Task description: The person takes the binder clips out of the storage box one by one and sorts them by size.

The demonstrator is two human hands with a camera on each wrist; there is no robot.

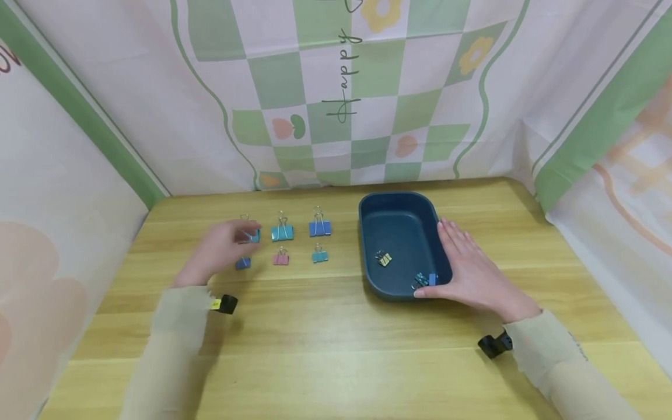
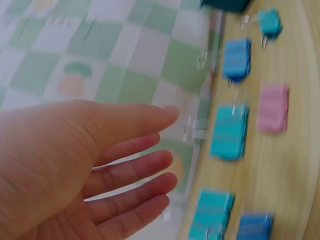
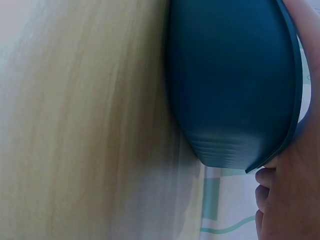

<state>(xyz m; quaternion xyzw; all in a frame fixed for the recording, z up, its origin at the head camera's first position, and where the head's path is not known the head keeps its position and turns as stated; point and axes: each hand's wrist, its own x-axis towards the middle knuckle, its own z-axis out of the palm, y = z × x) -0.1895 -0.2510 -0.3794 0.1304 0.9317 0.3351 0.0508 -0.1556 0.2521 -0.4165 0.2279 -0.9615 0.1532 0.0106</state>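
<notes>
My left hand [image 1: 220, 248] is over the leftmost teal clip [image 1: 254, 235], fingers bent loosely; in the left wrist view that hand [image 2: 95, 165] has thumb and fingers apart with nothing between them. Beside it are a larger teal clip [image 1: 282, 233], a blue clip [image 1: 319, 228], and a front row of a small blue clip [image 1: 243, 263], a pink clip [image 1: 280, 258] and a small teal clip [image 1: 319, 256]. My right hand [image 1: 475, 274] holds the dark blue tray [image 1: 370, 268] at its near right corner, thumb along the front rim, fingers along the right side.
Inside the tray lie a yellow clip [image 1: 385, 259], a dark teal clip [image 1: 422, 279] and a small blue one [image 1: 433, 279]. The wooden table [image 1: 315, 361] meets a checked cloth [image 1: 325, 87] at its back edge, with more cloth at both sides.
</notes>
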